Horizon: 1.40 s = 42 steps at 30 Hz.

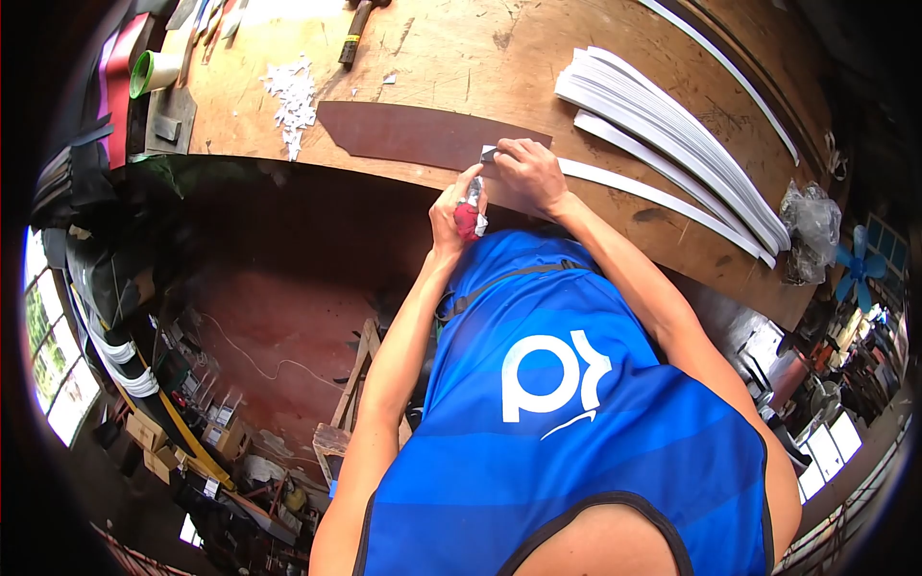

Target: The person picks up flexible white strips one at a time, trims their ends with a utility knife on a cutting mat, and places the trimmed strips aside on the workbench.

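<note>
At the table's front edge my left hand [449,213] is closed around a tool with a red and silver-white wrapped handle [469,219]; its working end cannot be made out. Just to the right, my right hand [531,173] presses down with bent fingers on the end of a long white strip [624,179]. Under those fingertips shows a small dark flat piece [488,154], its kind unclear. Beneath the strip's end and my right hand lies a brown pointed board [403,134], flat on the wooden table [451,58].
Right of my hands lies a stack of white strips [672,125]. White scraps [292,101] are heaped on the left, near a hammer [353,38] and a green-rimmed cup [154,73]. A clear plastic bag [810,226] sits at the right edge. A wooden stool [351,394] stands below.
</note>
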Available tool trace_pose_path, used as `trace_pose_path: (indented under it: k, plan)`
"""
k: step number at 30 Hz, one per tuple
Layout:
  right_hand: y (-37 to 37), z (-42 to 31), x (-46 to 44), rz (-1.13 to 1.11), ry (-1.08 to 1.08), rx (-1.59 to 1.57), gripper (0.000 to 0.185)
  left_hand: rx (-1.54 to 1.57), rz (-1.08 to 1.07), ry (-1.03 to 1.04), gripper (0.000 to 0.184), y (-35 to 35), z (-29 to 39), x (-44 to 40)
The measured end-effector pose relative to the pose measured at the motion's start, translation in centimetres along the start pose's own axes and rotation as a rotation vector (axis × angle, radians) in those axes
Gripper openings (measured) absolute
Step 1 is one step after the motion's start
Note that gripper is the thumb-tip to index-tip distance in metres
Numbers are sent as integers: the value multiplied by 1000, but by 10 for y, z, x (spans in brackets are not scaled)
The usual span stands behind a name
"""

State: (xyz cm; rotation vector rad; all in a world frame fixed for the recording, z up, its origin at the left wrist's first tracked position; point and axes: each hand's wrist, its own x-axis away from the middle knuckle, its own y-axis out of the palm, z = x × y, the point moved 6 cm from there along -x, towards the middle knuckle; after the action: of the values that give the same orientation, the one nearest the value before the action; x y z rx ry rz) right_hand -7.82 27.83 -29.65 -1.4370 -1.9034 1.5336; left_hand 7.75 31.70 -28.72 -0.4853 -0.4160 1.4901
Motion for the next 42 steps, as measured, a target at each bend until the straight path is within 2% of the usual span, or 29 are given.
trace_pose_path:
  k: [9, 18, 20, 21, 23, 27, 32, 42]
  plan:
    - [2, 1, -1, -64, 31, -15, 11, -40, -36, -14, 40, 3, 5, -1]
    - [1, 3, 0, -52, 40, -53, 11, -63, 18, 49, 45, -6, 18, -2]
    - [0, 5, 1, -13, 50, -101, 10, -76, 5, 53, 30, -7, 24, -2]
    - [0, 4, 1, -13, 50, -101, 10, -76, 6, 53, 30, -5, 20, -1]
    - [0, 8, 2, -10, 105, -133, 12, -84, -13, 48, 49, 0, 12, 1]
    - [-13, 6, -1, -45, 55, -107, 16, -123, -29, 21, 49, -1, 9, 4]
    - [-16, 12, 4, -193, 61, -59, 23, -104, -15, 28, 50, 0, 8, 5]
    - [-15, 12, 6, -220, 31, -38, 34, -83, -15, 32, 51, -2, 8, 5]
